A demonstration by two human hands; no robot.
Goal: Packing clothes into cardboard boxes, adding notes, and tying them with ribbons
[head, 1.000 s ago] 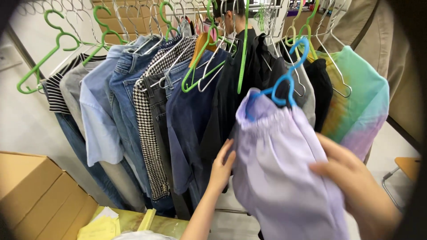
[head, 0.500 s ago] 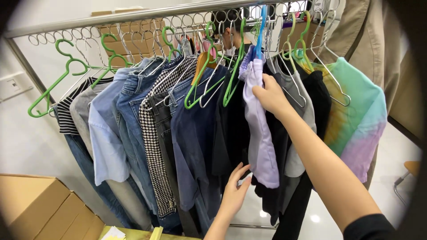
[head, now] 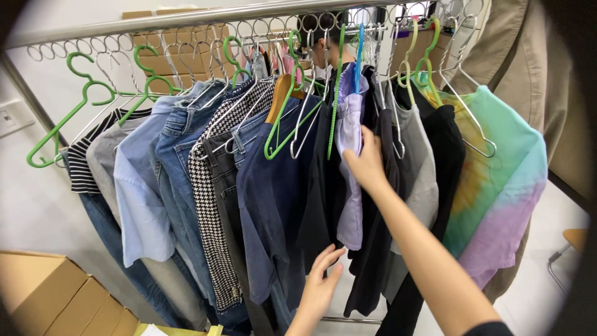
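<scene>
A lilac garment (head: 350,127) hangs on a blue hanger (head: 359,46) from the metal clothes rail (head: 186,18), squeezed between dark clothes. My right hand (head: 367,163) rests against the lilac garment just below its shoulder, fingers together; whether it pinches the fabric I cannot tell. My left hand (head: 322,280) is lower down with fingers spread, touching the hem of a dark navy shirt (head: 273,186) and the black garment (head: 320,186) beside it.
The rail is packed: striped top (head: 81,158), light blue shirt (head: 140,199), jeans (head: 177,162), houndstooth piece (head: 208,205), grey top (head: 420,168), pastel tie-dye shirt (head: 497,186), beige coat (head: 547,93) at far right. Empty green hangers (head: 68,118) hang at left. Cardboard boxes (head: 50,292) sit bottom left.
The lilac garment went from held out in front of me up onto the rail among the dark clothes. My left hand dropped to the hems; the view shifted upward.
</scene>
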